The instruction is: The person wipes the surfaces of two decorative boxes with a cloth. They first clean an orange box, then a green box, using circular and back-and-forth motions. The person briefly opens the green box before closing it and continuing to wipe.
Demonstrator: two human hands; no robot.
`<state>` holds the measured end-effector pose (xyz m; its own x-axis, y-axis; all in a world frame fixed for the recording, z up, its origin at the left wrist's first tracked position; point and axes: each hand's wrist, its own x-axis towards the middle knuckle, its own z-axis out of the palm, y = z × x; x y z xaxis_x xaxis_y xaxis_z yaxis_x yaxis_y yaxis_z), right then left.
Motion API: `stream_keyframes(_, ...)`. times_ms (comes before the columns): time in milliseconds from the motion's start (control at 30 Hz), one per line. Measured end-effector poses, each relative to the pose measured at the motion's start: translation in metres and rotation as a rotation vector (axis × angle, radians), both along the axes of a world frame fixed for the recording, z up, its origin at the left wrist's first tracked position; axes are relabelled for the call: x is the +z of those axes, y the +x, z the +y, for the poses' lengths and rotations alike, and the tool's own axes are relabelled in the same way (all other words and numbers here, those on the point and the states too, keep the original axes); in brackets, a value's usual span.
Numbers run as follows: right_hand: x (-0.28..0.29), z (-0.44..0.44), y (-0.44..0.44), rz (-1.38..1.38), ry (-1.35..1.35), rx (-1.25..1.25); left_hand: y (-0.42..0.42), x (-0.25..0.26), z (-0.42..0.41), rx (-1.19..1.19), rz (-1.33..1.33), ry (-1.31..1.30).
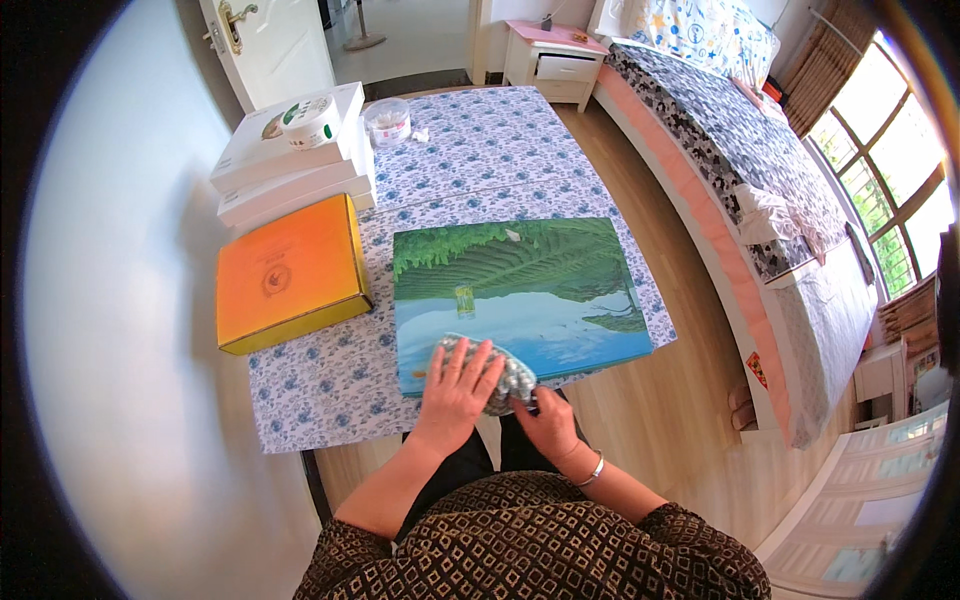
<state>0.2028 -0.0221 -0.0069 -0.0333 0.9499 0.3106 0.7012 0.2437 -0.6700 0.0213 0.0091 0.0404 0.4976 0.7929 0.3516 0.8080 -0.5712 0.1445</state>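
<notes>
A flat box (517,285) with a printed green hillside and blue sky lies on the table near its front edge. My left hand (459,386) rests palm down on a folded grey-green patterned cloth (516,375) at the box's front edge, its fingers slightly spread. At the cloth's right end, my right hand (551,424) pinches its edge between thumb and fingers. Part of the cloth hangs past the front of the box. What lies beneath my left palm is hidden.
Left of the printed box sits an orange box (292,277) with yellow sides. Behind it are stacked white boxes (247,150) topped by a round white tub (310,121). A clear plastic tub (388,124) stands beside them on the flowered tablecloth (480,142). A bed (720,150) is at right.
</notes>
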Motion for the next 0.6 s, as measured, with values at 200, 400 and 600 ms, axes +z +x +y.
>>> stream_keyframes(200,-0.001,0.005,-0.053,-0.03,0.03,0.234,-0.04,-0.011,-0.014,0.168,-0.135,-0.004)
stream_keyframes(400,0.0,0.01,-0.084,-0.057,0.007,0.367,-0.067,-0.038,-0.023,0.135,-0.659,-0.196)
stream_keyframes(600,0.016,0.013,-0.09,-0.063,-0.065,0.438,-0.073,-0.056,-0.03,0.22,-0.884,-0.401)
